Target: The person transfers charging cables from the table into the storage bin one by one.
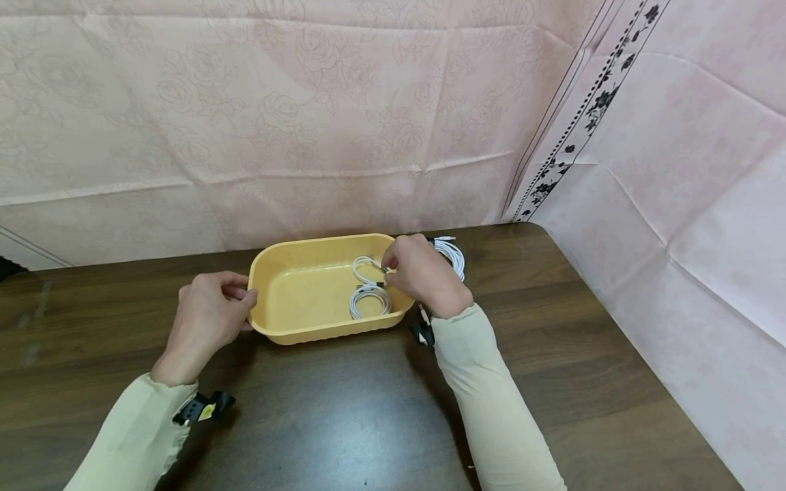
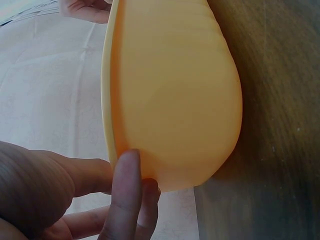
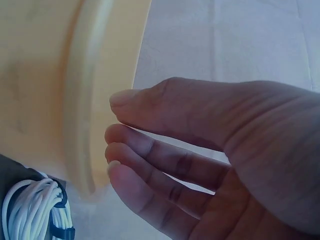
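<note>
On the table sits a yellow plastic tray. My left hand grips its left end, with fingertips against the outer wall and the thumb at the rim. Inside, at the tray's right side, lies a coiled white cable with a second loop behind it and a dark band between. My right hand is over the tray's right rim, fingertips close to the upper loop. In the right wrist view its thumb and fingers are loosely bent, a gap between them and nothing visible there.
Just beyond the right hand, outside the tray, lies a thicker bundle of white cable with black straps. Behind the wooden table hangs a pale floral cloth; another stands along the right side.
</note>
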Demonstrator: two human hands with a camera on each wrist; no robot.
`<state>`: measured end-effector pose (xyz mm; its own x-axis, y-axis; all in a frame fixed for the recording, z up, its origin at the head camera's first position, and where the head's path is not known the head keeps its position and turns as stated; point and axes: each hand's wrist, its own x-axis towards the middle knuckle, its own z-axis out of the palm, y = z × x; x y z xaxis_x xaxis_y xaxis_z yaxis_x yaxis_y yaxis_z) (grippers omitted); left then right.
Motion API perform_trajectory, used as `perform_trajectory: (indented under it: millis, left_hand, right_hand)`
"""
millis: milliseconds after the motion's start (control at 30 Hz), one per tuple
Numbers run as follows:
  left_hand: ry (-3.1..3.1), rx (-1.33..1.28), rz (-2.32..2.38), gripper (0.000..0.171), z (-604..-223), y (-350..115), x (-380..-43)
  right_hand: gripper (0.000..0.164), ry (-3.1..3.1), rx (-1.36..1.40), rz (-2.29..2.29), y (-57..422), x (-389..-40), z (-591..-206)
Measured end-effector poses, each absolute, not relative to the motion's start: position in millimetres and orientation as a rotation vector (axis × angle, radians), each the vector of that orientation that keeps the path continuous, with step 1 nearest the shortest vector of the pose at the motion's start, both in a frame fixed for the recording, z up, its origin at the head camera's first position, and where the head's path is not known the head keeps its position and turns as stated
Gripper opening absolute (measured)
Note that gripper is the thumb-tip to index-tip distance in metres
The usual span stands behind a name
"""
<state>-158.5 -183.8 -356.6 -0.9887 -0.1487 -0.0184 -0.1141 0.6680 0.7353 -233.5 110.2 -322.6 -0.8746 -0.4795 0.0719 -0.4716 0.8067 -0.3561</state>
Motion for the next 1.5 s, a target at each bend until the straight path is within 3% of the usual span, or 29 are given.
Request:
perform_trajectory:
  millis: [233, 533, 1500]
  left_hand:
    - [-2.837, 0.230, -1.249, 0.035, -356, -184, -158]
    - [-2.834, 0.230, -1.243, 0.035, -356, -184, -159]
    - [-2.850, 0.251, -1.240, 0.036, -356, -183, -159]
  right_hand:
    - [0.045, 2.980, -0.766, -0.593, 115, -235, -320]
    - [0.016, 2.982, -0.725, -0.608, 121, -237, -318]
    - [0.028, 3.002, -0.530, -0.641, 132, -238, -317]
